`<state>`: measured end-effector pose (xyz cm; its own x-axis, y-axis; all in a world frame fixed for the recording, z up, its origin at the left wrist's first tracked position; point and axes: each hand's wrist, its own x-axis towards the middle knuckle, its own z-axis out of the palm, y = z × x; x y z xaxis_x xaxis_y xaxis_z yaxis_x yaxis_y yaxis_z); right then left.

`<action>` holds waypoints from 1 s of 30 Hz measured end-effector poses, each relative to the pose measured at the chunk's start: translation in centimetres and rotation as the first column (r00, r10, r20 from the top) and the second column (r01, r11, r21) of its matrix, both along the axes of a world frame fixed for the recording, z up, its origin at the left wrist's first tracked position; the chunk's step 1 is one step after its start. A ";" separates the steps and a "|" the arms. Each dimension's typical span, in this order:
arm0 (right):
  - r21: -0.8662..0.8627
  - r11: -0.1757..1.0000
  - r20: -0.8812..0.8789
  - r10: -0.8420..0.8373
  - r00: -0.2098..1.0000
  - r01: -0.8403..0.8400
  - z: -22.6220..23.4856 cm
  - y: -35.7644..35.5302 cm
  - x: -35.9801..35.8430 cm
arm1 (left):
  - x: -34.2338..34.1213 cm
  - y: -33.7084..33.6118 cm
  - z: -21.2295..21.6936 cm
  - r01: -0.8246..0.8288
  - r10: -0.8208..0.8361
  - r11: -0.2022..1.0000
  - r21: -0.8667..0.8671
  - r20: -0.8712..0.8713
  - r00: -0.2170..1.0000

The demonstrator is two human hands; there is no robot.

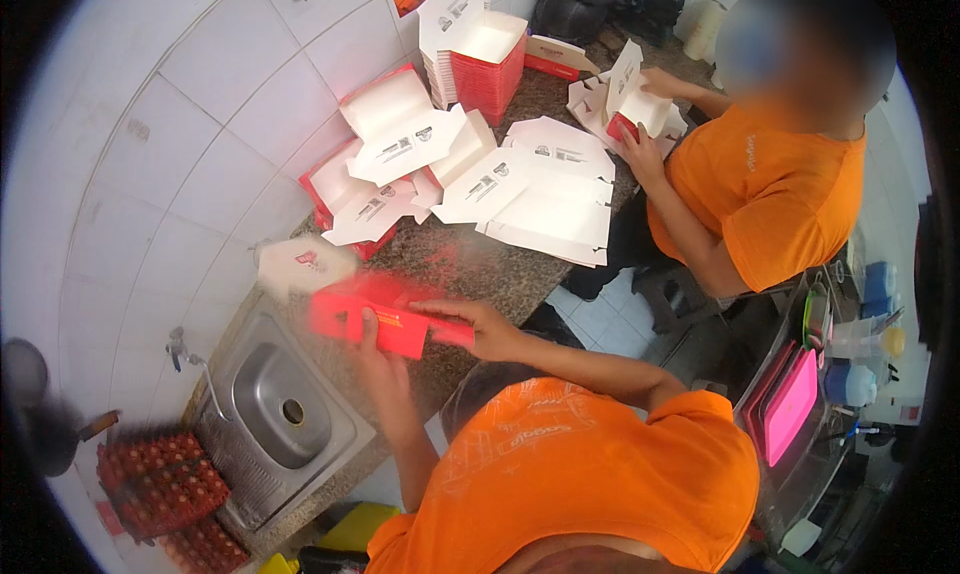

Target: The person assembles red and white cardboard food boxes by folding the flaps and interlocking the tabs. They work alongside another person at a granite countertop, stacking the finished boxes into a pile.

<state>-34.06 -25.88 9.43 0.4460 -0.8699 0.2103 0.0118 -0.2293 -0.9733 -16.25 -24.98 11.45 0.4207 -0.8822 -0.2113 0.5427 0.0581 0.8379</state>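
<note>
Between my hands is a red cardboard food box (393, 332), partly folded, with its white lid flap tilted out to the left; motion blurs its far side. My left hand (380, 362) grips its near side, the thumb lying on the red wall. At the right end, my right hand (486, 331) has its fingers along a red side flap. Just beyond lie flat white box blanks (565, 199) on the granite counter. Several folded boxes with raised lids (395, 139) stand against the tiled wall.
A tall stack of nested red boxes (492, 79) stands at the back. Across the counter, a co-worker in an orange shirt (770, 189) holds another box. A steel sink (290, 399) is at the left, with egg trays (165, 484) beside it. A pink tray (791, 406) is at the right.
</note>
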 end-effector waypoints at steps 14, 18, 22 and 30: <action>-0.642 0.753 -0.141 -0.300 0.943 0.144 2.9 -4.0 -1.3 | -4.3 -0.6 -1.7 -0.004 0.025 0.967 -0.254 0.078 0.997; -0.675 0.738 -0.231 -0.242 0.942 0.025 1.2 -3.2 -1.6 | -4.8 -1.1 -0.5 0.024 -0.017 0.988 -0.153 0.047 0.999; -0.702 0.704 -0.203 -0.342 0.917 0.107 0.6 -3.9 -1.6 | -6.7 -1.1 -1.5 -0.017 0.024 0.990 -0.140 0.044 0.999; -0.662 0.749 -0.215 -0.186 0.959 -0.003 0.7 -5.0 -1.7 | -6.1 -2.4 0.2 -0.074 0.067 0.988 -0.134 -0.062 0.996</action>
<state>-35.76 -30.86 10.10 0.4901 -0.6009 0.6314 -0.2641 -0.7927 -0.5495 -22.31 -27.39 11.63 0.4736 -0.8730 -0.1166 0.5798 0.2093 0.7874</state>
